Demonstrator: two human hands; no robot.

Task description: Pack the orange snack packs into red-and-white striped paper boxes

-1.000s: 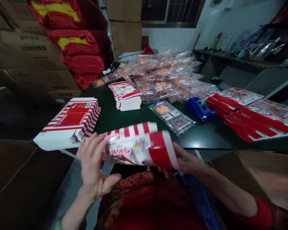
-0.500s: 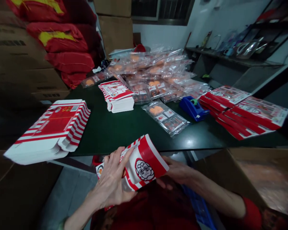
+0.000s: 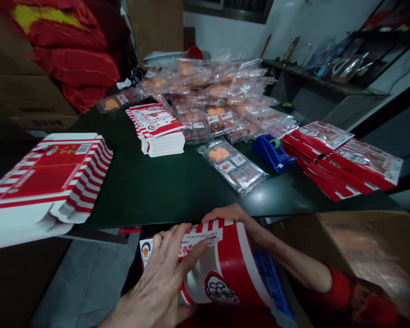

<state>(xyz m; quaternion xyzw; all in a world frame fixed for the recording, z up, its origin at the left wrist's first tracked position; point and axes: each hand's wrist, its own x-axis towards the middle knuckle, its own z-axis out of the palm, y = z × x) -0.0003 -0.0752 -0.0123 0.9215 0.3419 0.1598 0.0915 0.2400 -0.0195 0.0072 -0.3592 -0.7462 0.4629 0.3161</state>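
A red-and-white printed carton (image 3: 239, 259) with a cartoon face on its side is held low at the table's near edge. My left hand (image 3: 167, 269) lies over its left part, fingers wrapped over the top and thumb below. Around its far upper edge curls my right hand (image 3: 230, 216), its fingertips partly hidden behind the card. Beyond the carton, a clear plastic packet (image 3: 232, 166) with orange pieces and small sachets lies on the dark green table (image 3: 140, 191).
Stacked flat striped cartons (image 3: 54, 168) lie at left, with a smaller pile of printed cards (image 3: 160, 132) behind. Many clear packets (image 3: 212, 86) are heaped at the back. A blue tape dispenser (image 3: 273, 152) stands near windowed red cartons (image 3: 348, 159). An open cardboard box (image 3: 372, 223) is at lower right.
The carton has turned so its cartoon-face side shows, and it sits lower and nearer me. My right hand has moved from its right end to the far upper edge. The view has shifted.
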